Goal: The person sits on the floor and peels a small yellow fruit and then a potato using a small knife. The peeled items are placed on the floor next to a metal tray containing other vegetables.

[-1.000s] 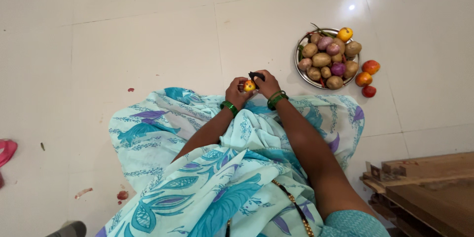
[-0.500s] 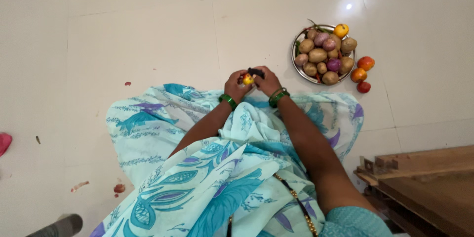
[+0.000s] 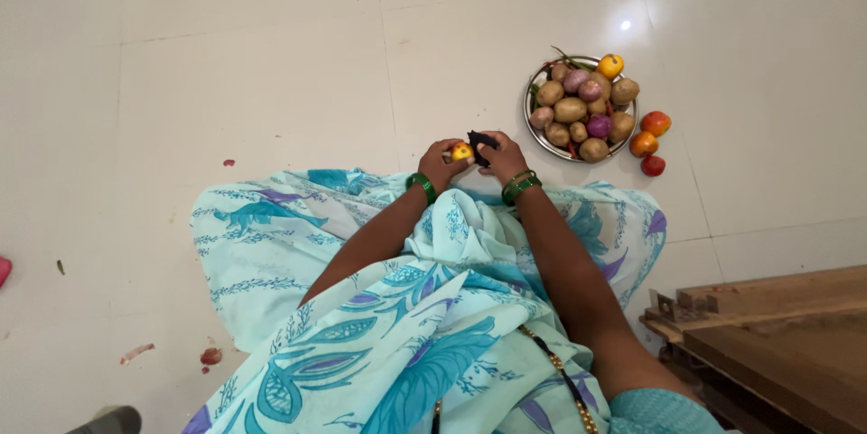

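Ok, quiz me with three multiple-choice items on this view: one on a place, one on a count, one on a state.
1. Where does the metal plate of vegetables stand?
A. on the floor by the right hand
B. on the wooden boards
C. on the lap

2. How many loose tomatoes lie on the floor beside the plate?
A. one
B. three
C. five

3. What is the left hand doing?
A. resting flat on the floor
B. holding a small yellow-red fruit
C. hanging empty

Answers: 1 A, the plate sits on white tile past the right hand; 2 B, three lie at its right rim; 3 B, fingers wrap the fruit while the right hand grips a dark tool.
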